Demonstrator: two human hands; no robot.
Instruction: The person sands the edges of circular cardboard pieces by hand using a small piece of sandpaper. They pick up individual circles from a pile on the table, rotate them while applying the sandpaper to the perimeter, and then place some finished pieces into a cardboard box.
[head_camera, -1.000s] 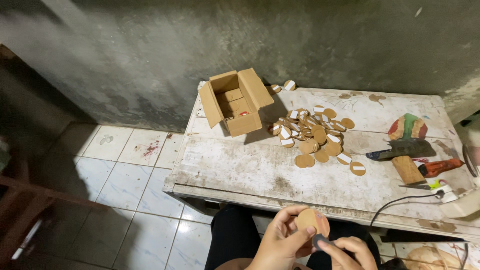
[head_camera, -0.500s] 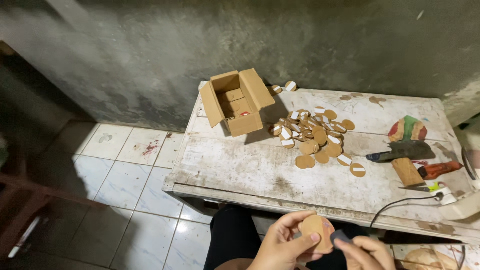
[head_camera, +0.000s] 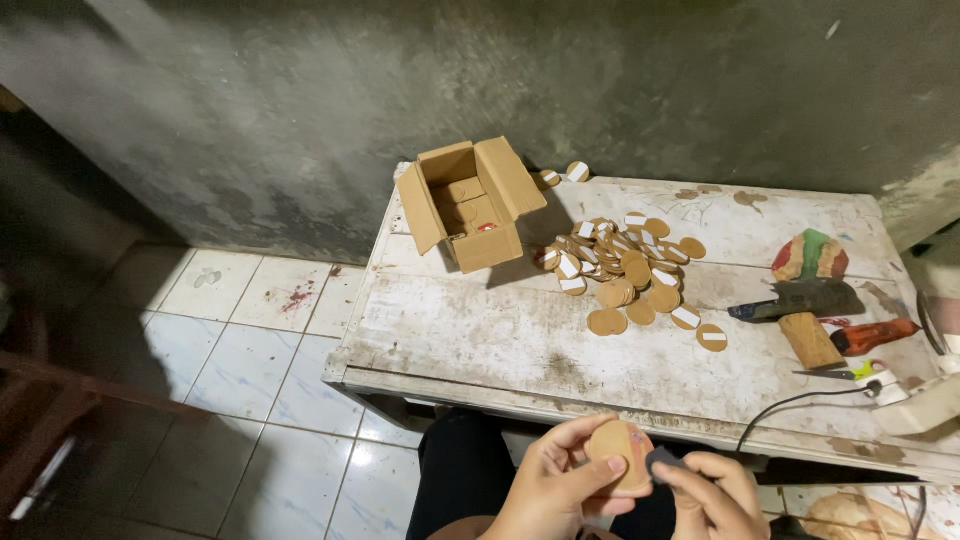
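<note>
Pinching a round tan wooden disc (head_camera: 618, 455) low before the worn white table (head_camera: 500, 340), the left hand (head_camera: 560, 490) has lowered it while the right hand (head_camera: 715, 495) now presses a small dark pad (head_camera: 662, 461) (clasped in fingertips) to its edge.

open brown cardboard box (head_camera: 470, 203) on table's (head_camera: 480, 350) far-left corner

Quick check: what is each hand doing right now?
Left hand: closed on a round wooden disc.
Right hand: closed on a small dark tool.

Table (head_camera: 480, 345) front bare; disc pile (head_camera: 625, 265), open box (head_camera: 470, 205), tools (head_camera: 810, 320) crowd back and right.
</note>
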